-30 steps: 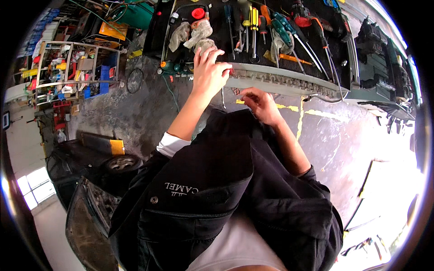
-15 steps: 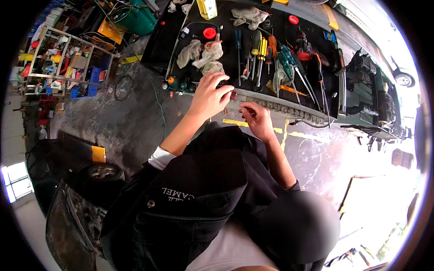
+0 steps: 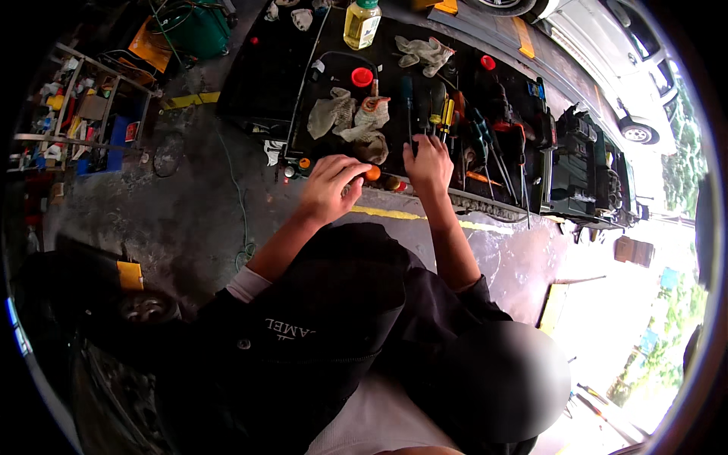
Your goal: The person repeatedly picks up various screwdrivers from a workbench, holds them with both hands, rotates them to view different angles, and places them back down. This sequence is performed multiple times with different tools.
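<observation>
My left hand [image 3: 331, 186] is at the near edge of a black tool-covered surface [image 3: 292, 125], its fingers stretched out and apart. Close to its fingertips is a round orange object [image 3: 372, 173]. With thumb and fingers apart, my right hand [image 3: 431, 165] lies over the lower ends of several screwdrivers. Just beyond its fingertips are yellow-handled screwdrivers [image 3: 447, 119], a dark-handled screwdriver [image 3: 437, 100] and a blue-handled one [image 3: 407, 89]. Crumpled work gloves [image 3: 331, 112] lie between the hands, farther back.
A bottle of yellow liquid [image 3: 362, 26] and a red round cap [image 3: 362, 77] stand at the back. To the right lie a red-and-black power drill [image 3: 499, 106] and pliers [image 3: 479, 129]. A shelf rack [image 3: 110, 95] is at far left; a white vehicle [image 3: 599, 45] is at far right.
My right hand has moved forward onto the screwdrivers. My left hand has drawn back from the gloves toward the near edge. The view has shifted somewhat.
</observation>
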Motion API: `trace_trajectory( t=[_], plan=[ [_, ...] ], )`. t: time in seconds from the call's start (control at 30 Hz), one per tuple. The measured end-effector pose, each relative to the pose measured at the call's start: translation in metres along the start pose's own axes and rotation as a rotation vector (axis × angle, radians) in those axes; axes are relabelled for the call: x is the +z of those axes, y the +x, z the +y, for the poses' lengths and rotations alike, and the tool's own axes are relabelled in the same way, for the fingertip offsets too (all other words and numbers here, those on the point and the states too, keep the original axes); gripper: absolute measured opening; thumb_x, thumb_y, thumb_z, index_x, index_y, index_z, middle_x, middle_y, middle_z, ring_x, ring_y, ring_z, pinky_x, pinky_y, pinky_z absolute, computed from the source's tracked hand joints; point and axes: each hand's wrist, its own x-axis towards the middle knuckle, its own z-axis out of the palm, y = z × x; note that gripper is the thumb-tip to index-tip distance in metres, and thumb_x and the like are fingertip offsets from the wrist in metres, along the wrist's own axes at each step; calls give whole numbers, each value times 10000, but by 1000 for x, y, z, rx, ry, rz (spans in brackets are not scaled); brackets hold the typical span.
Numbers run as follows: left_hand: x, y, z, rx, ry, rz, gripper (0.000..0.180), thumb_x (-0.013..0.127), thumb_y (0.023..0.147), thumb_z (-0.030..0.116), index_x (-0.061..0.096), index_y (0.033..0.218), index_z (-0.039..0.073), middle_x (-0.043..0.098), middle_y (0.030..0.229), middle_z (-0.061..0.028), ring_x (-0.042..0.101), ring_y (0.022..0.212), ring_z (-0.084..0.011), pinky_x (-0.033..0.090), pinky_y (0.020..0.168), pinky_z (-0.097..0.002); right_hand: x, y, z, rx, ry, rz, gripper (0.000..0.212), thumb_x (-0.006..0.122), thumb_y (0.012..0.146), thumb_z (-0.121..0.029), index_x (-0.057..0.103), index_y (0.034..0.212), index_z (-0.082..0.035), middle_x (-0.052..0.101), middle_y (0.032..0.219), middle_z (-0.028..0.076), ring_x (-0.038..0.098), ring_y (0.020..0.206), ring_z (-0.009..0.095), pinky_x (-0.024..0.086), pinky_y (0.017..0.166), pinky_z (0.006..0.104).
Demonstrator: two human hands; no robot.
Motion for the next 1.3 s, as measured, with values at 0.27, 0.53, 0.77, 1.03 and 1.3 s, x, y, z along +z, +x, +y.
trace_trajectory(
  t=[0.27, 0.53, 0.77, 1.03, 1.3],
  plan=[
    [1, -6, -15, -35, -233, -58, 260, 662, 837, -8, 687, 1086, 62, 669, 998, -99, 645, 920, -283, 536, 805, -389, 35, 21, -10, 85, -220, 48, 211, 666, 868, -281, 683, 898, -73, 576, 1071, 133, 576, 1040, 335, 556, 750, 471],
    [-1, -3, -24, -111, -435, -80, 219, 641, 870, -23, 689, 1067, 61, 680, 976, -94, 647, 895, -274, 526, 805, -366, 30, 37, -17, 274, -126, -11, 193, 635, 880, -249, 713, 887, -72, 652, 1042, 141, 630, 1008, 363, 545, 818, 485],
    [2, 4, -23, -256, -580, 19, 168, 629, 868, -42, 694, 1009, 22, 694, 937, -94, 684, 856, -228, 542, 764, -325, 0, 41, 11, 367, 300, -331, 252, 652, 904, -251, 752, 1011, -45, 729, 945, 195, 693, 938, 386, 545, 851, 451],
    [9, 15, -4, -373, -568, 40, 139, 602, 919, -34, 682, 1029, -10, 687, 996, -85, 657, 875, -144, 518, 778, -267, -30, 27, 38, 281, 511, -424, 192, 645, 939, -157, 724, 1021, -2, 724, 848, 167, 710, 821, 287, 534, 742, 370],
    [42, 8, 19, -621, -779, 107, 210, 593, 980, 0, 640, 1182, -35, 697, 1083, -87, 656, 1026, -136, 513, 899, -275, -66, -18, 73, 125, 686, -415, 190, 617, 970, -140, 679, 1034, 28, 676, 771, 128, 641, 666, 214, 486, 631, 338]
  ],
)
